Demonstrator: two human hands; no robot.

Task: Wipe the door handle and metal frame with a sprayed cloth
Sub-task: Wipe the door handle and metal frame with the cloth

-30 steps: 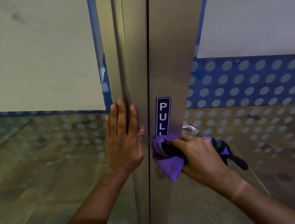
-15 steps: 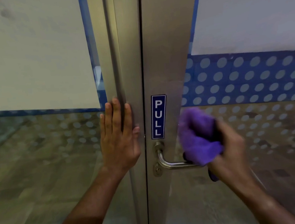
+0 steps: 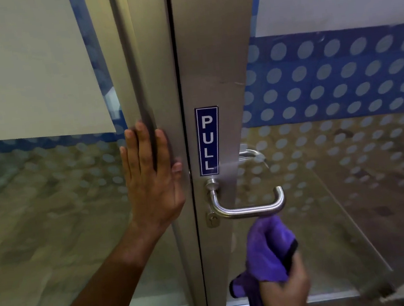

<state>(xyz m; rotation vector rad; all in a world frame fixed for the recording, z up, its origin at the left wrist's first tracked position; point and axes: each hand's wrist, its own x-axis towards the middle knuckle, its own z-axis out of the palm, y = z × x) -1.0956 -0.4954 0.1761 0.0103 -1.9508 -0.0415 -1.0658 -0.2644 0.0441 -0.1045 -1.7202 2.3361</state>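
Showing two hands (image 3: 152, 181), one cloth (image 3: 267, 251), one handle (image 3: 247, 209)

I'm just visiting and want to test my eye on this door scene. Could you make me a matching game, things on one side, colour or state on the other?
Things:
1. cloth
2. PULL sign
3. door handle
4. left hand

States:
A. silver, bare
B. flat against the frame
C. purple, bunched
D. blue, white letters

Pairs: 1-C, 2-D, 3-A, 4-B
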